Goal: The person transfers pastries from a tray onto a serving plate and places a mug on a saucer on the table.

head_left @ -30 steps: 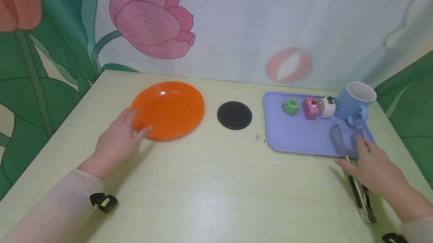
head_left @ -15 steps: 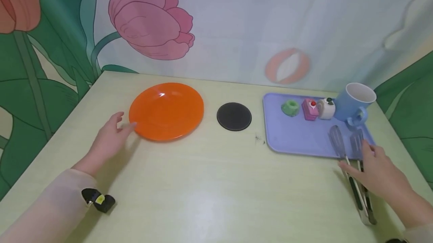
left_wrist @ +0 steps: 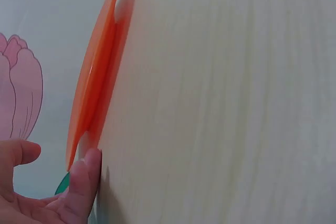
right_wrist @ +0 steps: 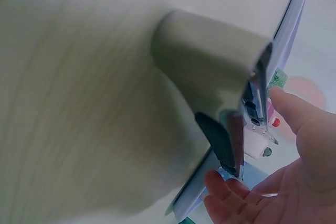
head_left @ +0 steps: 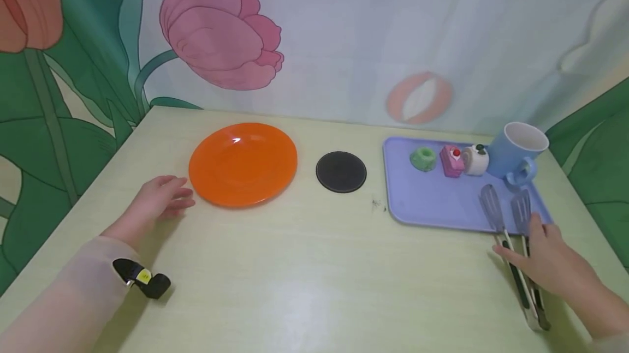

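My left hand (head_left: 159, 200) hovers just left of an orange plate (head_left: 245, 165), its fingers loosely bent and holding nothing. In the left wrist view, the fingers (left_wrist: 79, 187) appear near the plate's rim (left_wrist: 92, 77). At the right, my right hand (head_left: 560, 260) is spread over metal tongs (head_left: 517, 276) with dark grips, thumb to one side and fingers to the other. The tongs' slotted heads lie over the front edge of a lavender tray (head_left: 432, 205). In the right wrist view, a gap shows between the thumb (right_wrist: 294, 108) and the tongs (right_wrist: 210, 61).
On the tray stand a green ring-shaped cake (head_left: 423, 159), a pink cake slice (head_left: 452, 161), a white cake roll (head_left: 475, 160) and a blue mug (head_left: 518, 148). A black round coaster (head_left: 341, 171) lies between plate and tray. A printed curtain (head_left: 339, 42) hangs behind the table.
My left hand has drawn back from the plate's rim to the left, and its fingers have turned. My right hand has shifted slightly right and nearer over the tongs, which lie nearly as before.
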Tool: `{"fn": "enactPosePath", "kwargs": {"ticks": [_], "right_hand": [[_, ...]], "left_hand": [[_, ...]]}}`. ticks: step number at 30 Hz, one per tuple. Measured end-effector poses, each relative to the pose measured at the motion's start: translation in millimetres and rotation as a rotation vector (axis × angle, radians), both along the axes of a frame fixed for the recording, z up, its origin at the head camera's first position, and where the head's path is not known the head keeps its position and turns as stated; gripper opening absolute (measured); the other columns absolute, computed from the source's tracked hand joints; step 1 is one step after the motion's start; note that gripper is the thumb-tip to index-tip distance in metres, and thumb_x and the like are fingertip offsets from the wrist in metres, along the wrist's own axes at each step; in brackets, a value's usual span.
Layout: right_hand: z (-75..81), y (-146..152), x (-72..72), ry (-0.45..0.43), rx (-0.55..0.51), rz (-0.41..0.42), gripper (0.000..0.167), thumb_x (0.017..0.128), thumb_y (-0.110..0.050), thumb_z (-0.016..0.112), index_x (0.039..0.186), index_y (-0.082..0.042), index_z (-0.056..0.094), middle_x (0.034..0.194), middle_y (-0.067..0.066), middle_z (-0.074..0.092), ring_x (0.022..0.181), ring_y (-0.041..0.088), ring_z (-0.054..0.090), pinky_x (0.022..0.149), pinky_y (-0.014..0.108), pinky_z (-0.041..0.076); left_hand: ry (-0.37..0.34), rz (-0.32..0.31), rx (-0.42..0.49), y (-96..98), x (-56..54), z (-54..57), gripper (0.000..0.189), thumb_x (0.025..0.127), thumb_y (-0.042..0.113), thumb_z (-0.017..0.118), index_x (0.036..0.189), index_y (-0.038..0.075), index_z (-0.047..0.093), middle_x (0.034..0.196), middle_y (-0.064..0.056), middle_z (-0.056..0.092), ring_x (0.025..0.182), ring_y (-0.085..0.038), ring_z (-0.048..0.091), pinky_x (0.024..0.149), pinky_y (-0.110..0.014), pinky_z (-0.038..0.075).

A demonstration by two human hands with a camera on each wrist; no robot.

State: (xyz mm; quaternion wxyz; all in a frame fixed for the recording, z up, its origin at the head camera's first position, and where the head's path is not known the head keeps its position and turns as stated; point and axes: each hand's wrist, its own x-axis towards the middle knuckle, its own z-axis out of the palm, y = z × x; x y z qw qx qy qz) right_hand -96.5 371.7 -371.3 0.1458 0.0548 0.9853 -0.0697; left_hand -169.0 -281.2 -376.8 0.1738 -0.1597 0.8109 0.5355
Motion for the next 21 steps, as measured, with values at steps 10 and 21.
{"fn": "enactPosePath", "kwargs": {"ticks": [10, 21], "right_hand": [[-2.9, 2, 0.9, -0.028, -0.019, 0.018, 0.117, 0.085, -0.070, 0.039, 0.131, 0.023, -0.015, 0.122, 0.054, 0.011, 0.098, 0.065, 0.039, 0.056, 0.054, 0.045], [-8.7, 7, 0.5, -0.101, -0.024, 0.024, 0.122, 0.083, -0.073, 0.038, 0.127, 0.025, -0.020, 0.122, 0.056, 0.011, 0.107, 0.066, 0.030, 0.070, 0.063, 0.043]], "left_hand": [[-0.071, 0.033, 0.181, -8.4, -9.2, -13.0, 0.062, 0.099, 0.037, 0.042, 0.146, 0.002, 0.023, 0.123, -0.011, 0.059, 0.091, -0.006, 0.065, 0.082, -0.021, 0.049], [-0.116, 0.064, 0.314, -2.9, -9.4, -16.0, 0.058, 0.099, 0.033, 0.044, 0.146, 0.003, 0.026, 0.086, 0.008, 0.069, 0.086, -0.006, 0.067, 0.073, -0.017, 0.050]]}}
